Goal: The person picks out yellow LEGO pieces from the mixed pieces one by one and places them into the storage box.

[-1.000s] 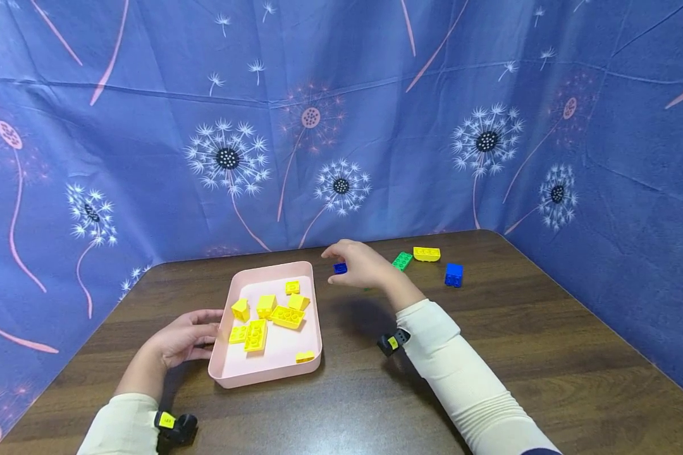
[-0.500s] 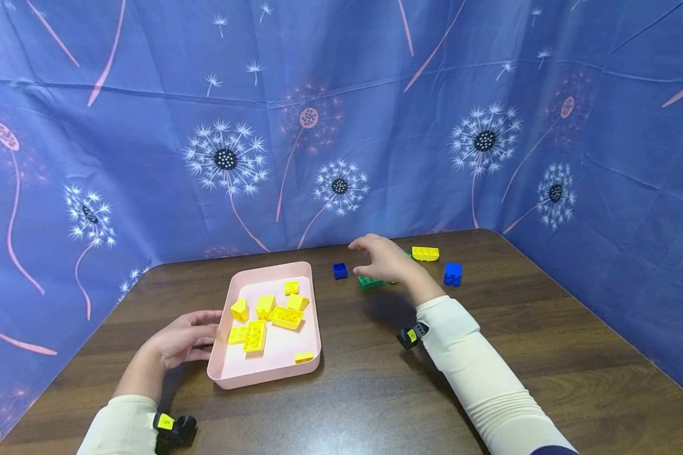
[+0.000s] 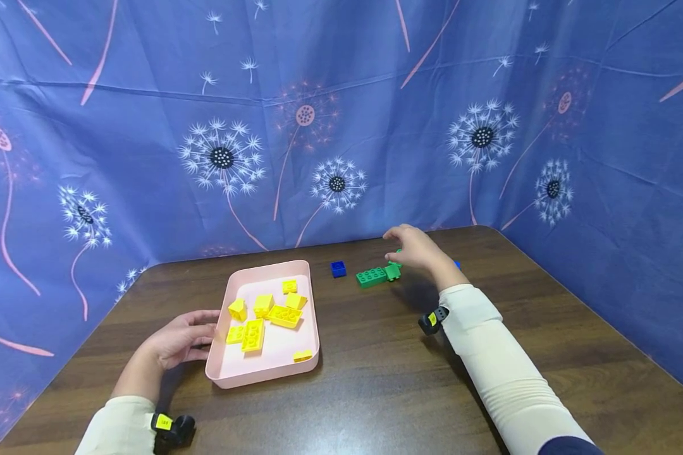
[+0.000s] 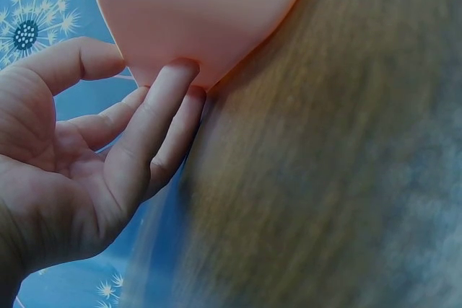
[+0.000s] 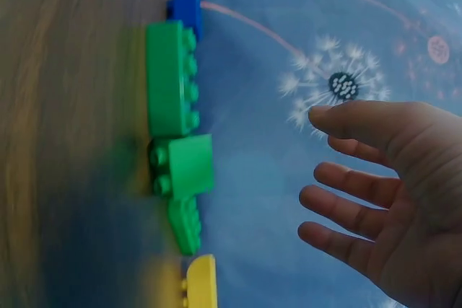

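Note:
My left hand (image 3: pixel 179 341) rests its fingertips on the left wall of a pink tray (image 3: pixel 264 378); the left wrist view has these fingers (image 4: pixel 155 117) nearly straight against the tray wall (image 4: pixel 195 19). Several yellow toy bricks (image 3: pixel 253 335) lie in the tray. Holding nothing, my right hand (image 3: pixel 418 249) hovers over the back of the table, its fingers apart. Near it lie a long green brick (image 3: pixel 371 277) and a smaller green brick (image 3: pixel 393 272), with another green brick (image 5: pixel 186 225) beyond. A curved yellow brick (image 5: pixel 203 283) shows only in the right wrist view.
A dark blue brick (image 3: pixel 338 269) lies between tray and green bricks. Another blue brick (image 3: pixel 458 265) is mostly hidden behind my right wrist. The wooden table (image 3: pixel 370 385) ends at a blue dandelion-print curtain (image 3: pixel 398 145) at the back and sides.
My right hand has moved rightward from above the dark blue brick, past the green bricks, uncovering them and covering the curved yellow one. My left hand stays at the tray.

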{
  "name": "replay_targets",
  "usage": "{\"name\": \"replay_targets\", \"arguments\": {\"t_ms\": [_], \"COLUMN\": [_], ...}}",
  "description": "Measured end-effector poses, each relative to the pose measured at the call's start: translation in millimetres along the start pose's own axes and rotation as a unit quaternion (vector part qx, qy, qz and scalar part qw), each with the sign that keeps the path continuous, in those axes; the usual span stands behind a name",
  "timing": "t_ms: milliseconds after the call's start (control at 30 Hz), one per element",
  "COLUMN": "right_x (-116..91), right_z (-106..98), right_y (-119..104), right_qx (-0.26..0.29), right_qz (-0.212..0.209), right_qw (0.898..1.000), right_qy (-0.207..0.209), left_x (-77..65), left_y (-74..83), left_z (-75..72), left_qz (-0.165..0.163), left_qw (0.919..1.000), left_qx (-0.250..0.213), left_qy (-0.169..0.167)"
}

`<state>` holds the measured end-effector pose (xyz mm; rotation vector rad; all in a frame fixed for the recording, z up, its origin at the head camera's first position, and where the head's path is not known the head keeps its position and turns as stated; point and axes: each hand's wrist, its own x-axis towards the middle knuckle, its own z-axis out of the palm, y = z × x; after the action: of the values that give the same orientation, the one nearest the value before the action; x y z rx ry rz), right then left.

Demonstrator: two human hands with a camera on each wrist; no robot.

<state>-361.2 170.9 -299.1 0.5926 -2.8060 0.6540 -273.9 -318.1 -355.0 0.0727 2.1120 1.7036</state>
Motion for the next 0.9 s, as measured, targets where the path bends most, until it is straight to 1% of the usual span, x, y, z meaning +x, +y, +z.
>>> {"name": "replay_targets", "arguments": {"t_ms": [233, 333, 433, 667, 900], "right_x": [8, 10, 12, 23, 31], "right_z": [2, 2, 1, 0, 2], "right_y": [22, 31, 38, 49, 60], "right_qx": [-0.057, -0.071, -0.079, -0.098, -0.112], "right_qz": [0.04, 0.061, 0.079, 0.091, 0.141], "right_qw": [0.998, 0.995, 0.993, 0.989, 0.981], "right_qy": [-0.007, -0.015, -0.031, -0.058, -0.076], "left_x": [1.0, 2.1, 2.0, 0.4, 2.3], "left_y": [-1.6, -2.7, -2.7, -1.1, -0.5], "left_z": [-1.3, -1.6, -1.1, -0.8, -2.2], "left_qz": [0.002, 0.005, 0.004, -0.001, -0.002], "left_qw": [1.0, 1.0, 0.9999, 0.9999, 1.0], "left_qx": [-0.006, -0.008, -0.011, -0.016, -0.007], "left_qy": [0.0, -0.002, -0.002, 0.0, 0.003]}}
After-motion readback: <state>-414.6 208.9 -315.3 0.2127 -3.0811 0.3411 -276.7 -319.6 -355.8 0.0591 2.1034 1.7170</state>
